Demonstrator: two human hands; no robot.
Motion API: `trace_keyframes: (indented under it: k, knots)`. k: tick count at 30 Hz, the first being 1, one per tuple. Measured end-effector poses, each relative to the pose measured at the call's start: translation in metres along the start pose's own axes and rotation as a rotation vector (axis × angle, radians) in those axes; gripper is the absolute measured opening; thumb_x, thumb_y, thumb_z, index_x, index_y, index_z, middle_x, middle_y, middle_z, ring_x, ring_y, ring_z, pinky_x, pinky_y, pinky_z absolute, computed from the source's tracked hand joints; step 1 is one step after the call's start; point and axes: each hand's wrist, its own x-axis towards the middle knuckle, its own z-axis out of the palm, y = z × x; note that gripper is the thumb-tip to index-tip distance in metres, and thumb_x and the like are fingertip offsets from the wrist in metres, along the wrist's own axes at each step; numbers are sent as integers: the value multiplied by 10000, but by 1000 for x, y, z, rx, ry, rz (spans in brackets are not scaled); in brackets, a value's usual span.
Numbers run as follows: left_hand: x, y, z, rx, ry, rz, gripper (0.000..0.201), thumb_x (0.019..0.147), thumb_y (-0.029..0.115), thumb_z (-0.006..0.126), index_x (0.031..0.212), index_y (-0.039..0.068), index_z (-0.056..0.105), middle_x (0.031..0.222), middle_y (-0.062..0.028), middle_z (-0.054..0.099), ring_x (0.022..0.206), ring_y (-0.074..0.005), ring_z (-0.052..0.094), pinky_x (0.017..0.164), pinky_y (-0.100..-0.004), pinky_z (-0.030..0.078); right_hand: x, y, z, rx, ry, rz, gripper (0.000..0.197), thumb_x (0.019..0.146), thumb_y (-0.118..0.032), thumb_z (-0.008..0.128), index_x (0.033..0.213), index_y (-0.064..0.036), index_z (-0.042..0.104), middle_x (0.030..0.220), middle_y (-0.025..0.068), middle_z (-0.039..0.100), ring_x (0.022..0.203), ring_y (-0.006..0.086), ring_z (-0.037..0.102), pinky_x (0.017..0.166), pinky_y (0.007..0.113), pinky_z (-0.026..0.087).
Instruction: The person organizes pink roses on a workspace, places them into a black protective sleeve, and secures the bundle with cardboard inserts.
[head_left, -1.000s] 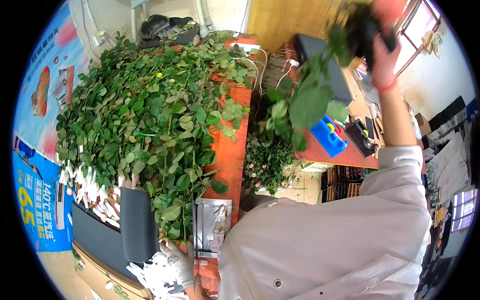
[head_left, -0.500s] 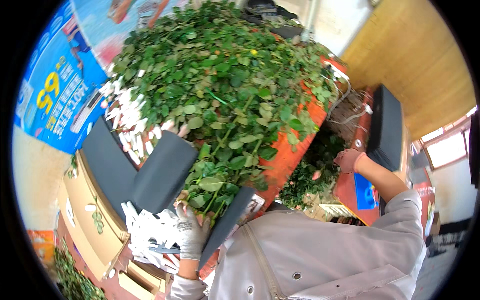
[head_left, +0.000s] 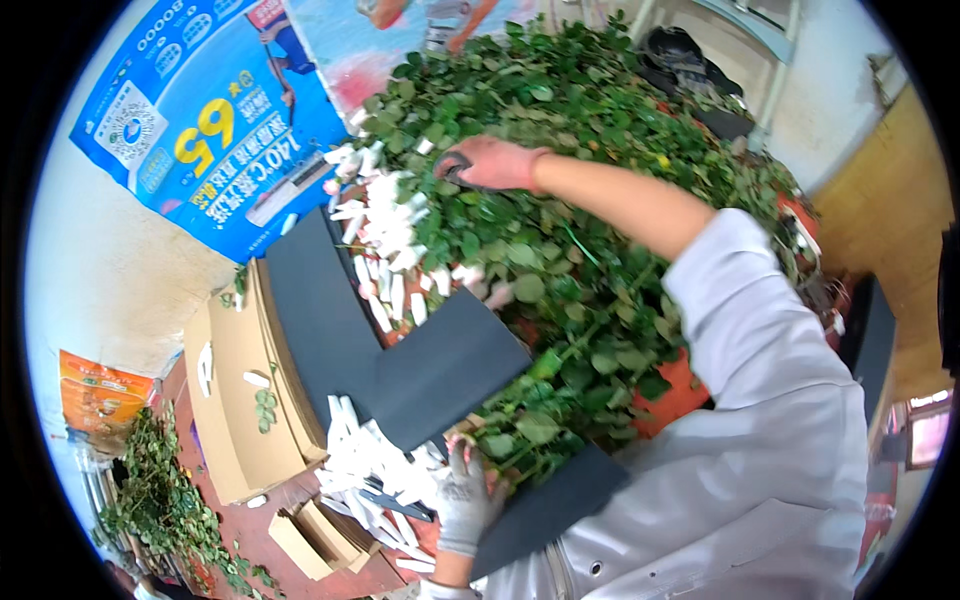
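Observation:
My left hand [head_left: 463, 505], in a grey-white glove, is at the bottom centre beside a black sheet [head_left: 545, 505]. Its fingers and thumb close around the flower end of a few leafy rose stems [head_left: 535, 430], mostly hidden by the glove. My right hand [head_left: 492, 163], in a pink glove with a dark palm, reaches far across the heap of leafy stems [head_left: 590, 120]. Its fingers curl in beside white foam sleeves [head_left: 385, 215] at the heap's left edge; what they hold, if anything, is hidden. Another black sheet [head_left: 450, 365] lies bent between the hands.
Loose white foam sleeves [head_left: 375, 465] are piled left of my left hand. Brown cardboard sheets [head_left: 235, 400] and a large black sheet [head_left: 320, 290] lie to the left. More cut foliage [head_left: 165, 510] stands at the lower left. A blue poster [head_left: 215, 120] hangs behind.
My right hand has moved from the far right, near a blue item, across to the heap's far left edge. My left hand keeps its place by the black sheet. The view has turned left.

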Motion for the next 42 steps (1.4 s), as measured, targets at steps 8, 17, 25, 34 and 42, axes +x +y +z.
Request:
trace_keyframes:
  k: [8,17,25,34,42]
  knots:
    - [3,-2,2,-118,-142,-105,809,707,406,721,1322,15,370,1386,-230,344,1061,-372,568,773,-429,519,98,79,111,-712,-446,197,358,808,-221,442,1062,-9,580,1115,165,599,1049,279,563,866,402,439]
    - [0,-3,4,-142,-110,-99,756,735,422,688,1310,37,383,1361,-254,352,1099,-410,533,790,-472,508,87,44,65,-581,-490,255,445,767,-234,525,1194,-116,563,1263,136,498,1104,301,523,911,391,443]
    - [-3,-7,7,-100,-2,-17,742,722,396,688,1293,27,390,1360,-251,362,1060,-407,561,748,-453,527,71,67,13,-224,60,262,528,849,-270,513,1335,-84,422,1401,169,399,1262,344,425,1051,422,328]
    - [-4,-6,12,-84,52,-11,743,697,397,706,1254,-13,435,1369,-234,376,1036,-350,587,730,-415,523,31,13,-92,-104,1085,59,338,801,-159,610,1098,-28,515,1051,157,593,996,344,560,914,422,432]
    - [0,-3,2,-56,0,-11,733,706,382,698,1260,-15,427,1370,-246,371,1008,-351,595,722,-410,525,-31,-25,77,-316,-562,83,408,769,-313,537,1132,-133,577,1150,126,599,1130,291,537,961,414,413]
